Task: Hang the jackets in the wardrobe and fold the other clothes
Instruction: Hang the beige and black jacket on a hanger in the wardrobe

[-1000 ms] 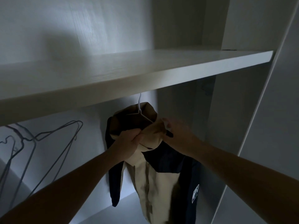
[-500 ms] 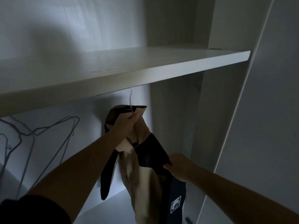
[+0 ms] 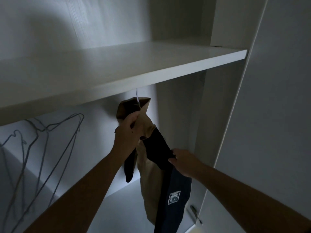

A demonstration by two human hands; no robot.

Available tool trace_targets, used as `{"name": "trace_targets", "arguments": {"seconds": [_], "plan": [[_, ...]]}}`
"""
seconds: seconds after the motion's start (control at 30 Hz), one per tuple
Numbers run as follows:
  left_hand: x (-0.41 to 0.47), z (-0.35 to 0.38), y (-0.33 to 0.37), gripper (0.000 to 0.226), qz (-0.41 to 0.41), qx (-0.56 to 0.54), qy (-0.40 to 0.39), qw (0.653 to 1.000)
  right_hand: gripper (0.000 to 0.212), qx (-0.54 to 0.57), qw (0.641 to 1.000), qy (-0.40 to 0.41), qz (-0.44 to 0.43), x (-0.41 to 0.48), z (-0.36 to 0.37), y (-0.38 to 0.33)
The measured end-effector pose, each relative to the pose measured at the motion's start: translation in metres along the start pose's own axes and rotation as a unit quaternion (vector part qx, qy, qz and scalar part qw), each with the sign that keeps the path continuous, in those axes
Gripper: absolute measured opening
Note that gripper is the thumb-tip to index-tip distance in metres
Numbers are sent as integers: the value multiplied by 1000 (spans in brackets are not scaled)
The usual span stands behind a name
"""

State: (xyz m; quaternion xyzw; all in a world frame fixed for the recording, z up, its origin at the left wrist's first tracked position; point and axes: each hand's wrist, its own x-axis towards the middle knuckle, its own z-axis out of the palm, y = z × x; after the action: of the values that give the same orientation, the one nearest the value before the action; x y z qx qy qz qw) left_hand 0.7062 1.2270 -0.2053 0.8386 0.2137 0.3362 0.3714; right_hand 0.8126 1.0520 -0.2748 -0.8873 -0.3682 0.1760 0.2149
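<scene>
**The jacket (image 3: 150, 180) is up under the shelf (image 3: 134, 69)**

At the left of the frame, bare wire hangers (image 3: 50, 140) dangle below the shelf. In the centre, your left hand (image 3: 127, 132) is curled tight around the jacket's collar, just beneath the white hook (image 3: 137, 98) that runs up behind the shelf edge. The tan and navy jacket drapes toward the lower centre. Right of it, your right hand (image 3: 183, 161) pinches the dark shoulder fabric. A metal handle (image 3: 195, 214) sits at the lower right.

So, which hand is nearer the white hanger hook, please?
Left. The left hand grips the collar just below the hook; the right hand holds the dark sleeve lower down.
</scene>
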Motion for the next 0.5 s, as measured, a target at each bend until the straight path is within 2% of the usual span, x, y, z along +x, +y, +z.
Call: {"name": "trace_targets", "arguments": {"seconds": [0.1, 0.2, 0.37, 0.5], "plan": [[-28, 7, 19, 49, -9, -19, 7, 1000, 39, 100, 994, 34, 4, -28, -10, -2], [-61, 16, 39, 31, -37, -33, 5, 999, 36, 161, 984, 73, 12, -69, -19, 3], [-148, 40, 66, 18, -53, -130, -76, 987, 18, 283, 947, 148, 37, -168, -27, 24], [-225, 74, 115, 19, -93, -223, -152, 958, 24, 367, 908, 183, 81, -267, -31, 57]]}}
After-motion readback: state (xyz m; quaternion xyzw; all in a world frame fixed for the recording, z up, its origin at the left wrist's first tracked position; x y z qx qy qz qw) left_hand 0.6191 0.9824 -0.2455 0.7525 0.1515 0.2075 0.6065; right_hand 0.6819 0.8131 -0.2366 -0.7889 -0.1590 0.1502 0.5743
